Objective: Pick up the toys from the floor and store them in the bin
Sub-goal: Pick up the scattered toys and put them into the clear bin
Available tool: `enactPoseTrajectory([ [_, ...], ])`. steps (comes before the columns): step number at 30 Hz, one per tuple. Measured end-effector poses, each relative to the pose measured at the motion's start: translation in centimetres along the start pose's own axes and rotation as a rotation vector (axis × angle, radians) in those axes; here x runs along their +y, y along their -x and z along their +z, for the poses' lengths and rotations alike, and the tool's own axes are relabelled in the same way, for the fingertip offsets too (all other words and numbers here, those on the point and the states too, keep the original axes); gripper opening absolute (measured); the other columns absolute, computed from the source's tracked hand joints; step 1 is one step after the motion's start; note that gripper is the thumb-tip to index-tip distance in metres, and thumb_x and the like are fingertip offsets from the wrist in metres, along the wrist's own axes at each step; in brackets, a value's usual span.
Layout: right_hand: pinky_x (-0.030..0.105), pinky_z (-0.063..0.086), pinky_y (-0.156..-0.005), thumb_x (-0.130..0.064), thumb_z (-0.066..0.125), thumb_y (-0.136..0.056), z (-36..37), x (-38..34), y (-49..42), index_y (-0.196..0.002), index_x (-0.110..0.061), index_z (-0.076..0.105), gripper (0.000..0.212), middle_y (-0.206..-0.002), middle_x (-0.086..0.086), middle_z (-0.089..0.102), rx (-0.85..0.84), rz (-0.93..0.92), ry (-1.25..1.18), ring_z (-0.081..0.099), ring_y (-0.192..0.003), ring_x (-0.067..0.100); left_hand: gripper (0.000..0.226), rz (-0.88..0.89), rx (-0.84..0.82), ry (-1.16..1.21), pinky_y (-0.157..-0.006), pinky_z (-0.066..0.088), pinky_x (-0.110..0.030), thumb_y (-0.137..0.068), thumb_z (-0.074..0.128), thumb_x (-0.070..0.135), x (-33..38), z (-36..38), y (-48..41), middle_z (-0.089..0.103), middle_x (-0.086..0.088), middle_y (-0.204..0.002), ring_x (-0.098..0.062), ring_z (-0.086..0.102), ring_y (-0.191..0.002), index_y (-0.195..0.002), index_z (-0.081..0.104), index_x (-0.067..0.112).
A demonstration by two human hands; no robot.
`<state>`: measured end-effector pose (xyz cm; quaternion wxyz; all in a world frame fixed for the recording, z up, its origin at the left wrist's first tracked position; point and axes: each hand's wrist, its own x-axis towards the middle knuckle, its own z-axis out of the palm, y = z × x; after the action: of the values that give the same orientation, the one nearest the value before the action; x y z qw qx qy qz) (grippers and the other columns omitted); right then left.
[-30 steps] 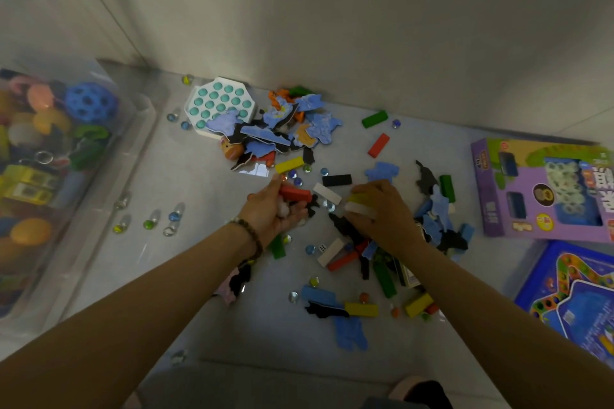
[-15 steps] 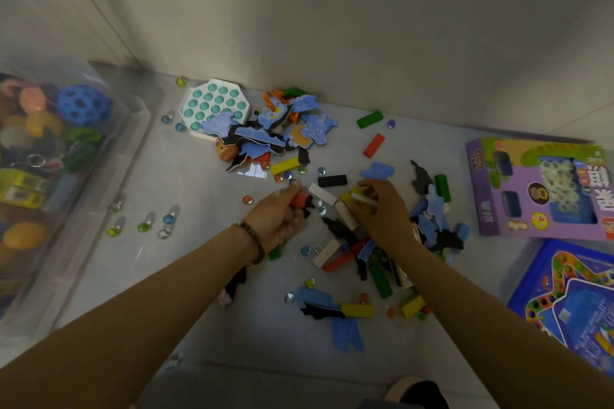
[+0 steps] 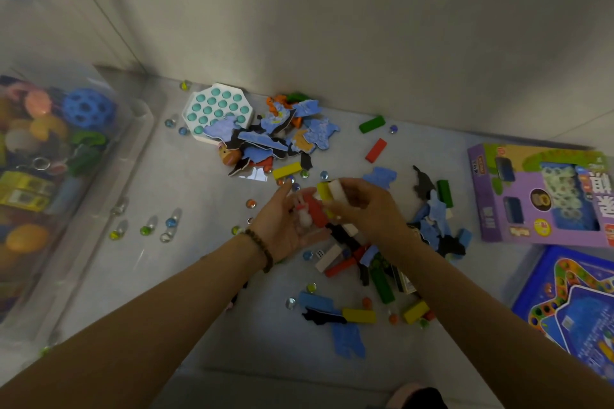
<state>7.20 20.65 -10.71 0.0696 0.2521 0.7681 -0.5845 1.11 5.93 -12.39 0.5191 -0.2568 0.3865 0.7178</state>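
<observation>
White block (image 3: pixel 337 193) and yellow block (image 3: pixel 323 191) are sitting pinched together in the right hand (image 3: pixel 368 209), just above the left hand (image 3: pixel 282 236), which is lying palm up, fingers relaxed, cradling a red block (image 3: pixel 315 212). I am seeing the clear bin (image 3: pixel 146 116) standing well apart at the left.

Bin (image 3: pixel 146 124) far left, toys (image 3: pixel 89 108) in it. Blocks (image 3: pixel 358 315) and puzzle pieces (image 3: pixel 319 131) on floor (image 3: pixel 186 183) centre, pop toy (image 3: pixel 217 106) behind them by wall (image 3: pixel 365 26), marbles (image 3: pixel 171 222) between pile and bin. Box (image 3: pixel 531 199) right, second box (image 3: pixel 571 309) before it.
</observation>
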Motion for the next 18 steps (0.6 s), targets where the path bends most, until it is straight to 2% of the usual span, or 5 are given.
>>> enactPoseTrajectory([
  [2, 0.030, 0.055, -0.084, -0.025, 0.068, -0.082, 0.3, -0.6, 0.1, -0.113, -0.015, 0.063, 0.033, -0.102, -0.003, 0.066, -0.021, -0.037, -0.009, 0.063, -0.095, 0.011, 0.054, -0.009, -0.026, 0.068, -0.061, 0.058, -0.039, -0.094, 0.029, 0.056, 0.0, 0.2, 0.0, 0.069, -0.012, -0.099, -0.027, 0.069, -0.083, -0.112, 0.058, 0.014],
  [5, 0.033, 0.053, -0.083, -0.021, 0.066, -0.084, -0.8, 0.5, -0.4, -0.105, -0.012, 0.063, 0.022, -0.102, 0.001, 0.066, 0.148, -0.042, 0.034, 0.061, -0.090, 0.012, 0.050, 0.009, 0.028, 0.095, -0.061, 0.059, -0.039, -0.092, 0.037, 0.054, 0.4, 0.0, 0.0, 0.065, -0.013, -0.105, -0.027, 0.065, -0.091, -0.113, 0.058, 0.014],
  [9, 0.032, 0.049, -0.086, -0.025, 0.072, -0.080, -1.6, 3.7, -0.3, -0.106, -0.008, 0.061, 0.032, -0.105, 0.008, 0.065, 0.054, 0.106, 0.333, 0.058, -0.090, 0.017, 0.034, 0.038, 0.089, 0.037, -0.051, 0.058, -0.033, -0.088, 0.051, 0.045, 0.7, -0.6, 0.2, 0.071, -0.007, -0.072, -0.020, 0.070, -0.068, -0.092, 0.064, 0.015],
  [14, 0.031, 0.047, -0.078, -0.030, 0.070, -0.080, -0.5, 4.6, -0.2, -0.097, -0.014, 0.058, 0.026, -0.091, 0.001, 0.062, 0.071, 0.018, 0.566, 0.055, -0.081, 0.014, 0.031, 0.047, 0.091, 0.056, -0.057, 0.059, -0.036, -0.089, 0.051, 0.043, 0.4, -0.8, 0.0, 0.067, -0.009, -0.085, -0.023, 0.064, -0.081, -0.090, 0.065, 0.015],
  [18, 0.020, 0.046, -0.068, -0.021, 0.071, -0.080, -0.6, 3.3, 0.0, -0.094, -0.013, 0.059, 0.021, -0.084, 0.002, 0.063, 0.163, 0.040, 0.285, 0.060, -0.078, 0.016, 0.038, 0.064, 0.044, 0.057, -0.060, 0.059, -0.040, -0.093, 0.044, 0.046, 0.5, -1.2, 0.0, 0.071, -0.009, -0.081, -0.024, 0.070, -0.074, -0.091, 0.066, 0.015],
])
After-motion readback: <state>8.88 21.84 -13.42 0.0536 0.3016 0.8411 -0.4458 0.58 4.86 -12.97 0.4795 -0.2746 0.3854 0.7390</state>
